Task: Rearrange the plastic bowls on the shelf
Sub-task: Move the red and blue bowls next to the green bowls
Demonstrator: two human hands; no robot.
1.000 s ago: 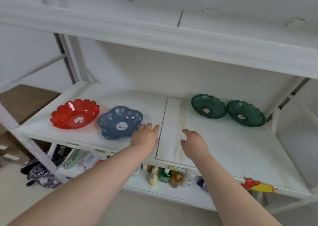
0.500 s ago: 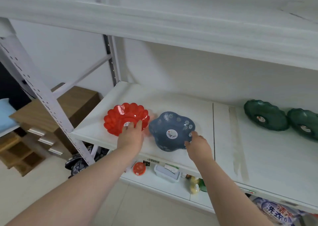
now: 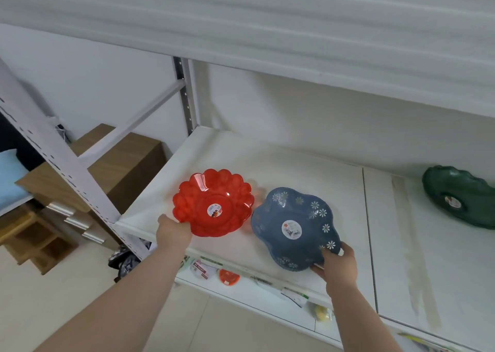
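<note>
A moment ago both hands were only reaching. Now the left hand (image 3: pixel 173 232) grips the red bowl (image 3: pixel 213 203) and the right hand (image 3: pixel 338 266) grips the blue bowl (image 3: pixel 295 229), both near the shelf (image 3: pixel 281 164) front. They look ready to move.

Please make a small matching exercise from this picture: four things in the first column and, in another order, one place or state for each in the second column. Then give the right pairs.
1. red bowl
2. blue bowl
3. green bowl
4. wooden cabinet

a. cut off by the right edge of the view
b. held at its rim by the right hand
c. beside the shelf, on the left
d. held at its rim by the left hand

Pairs: 1-d, 2-b, 3-a, 4-c
</note>
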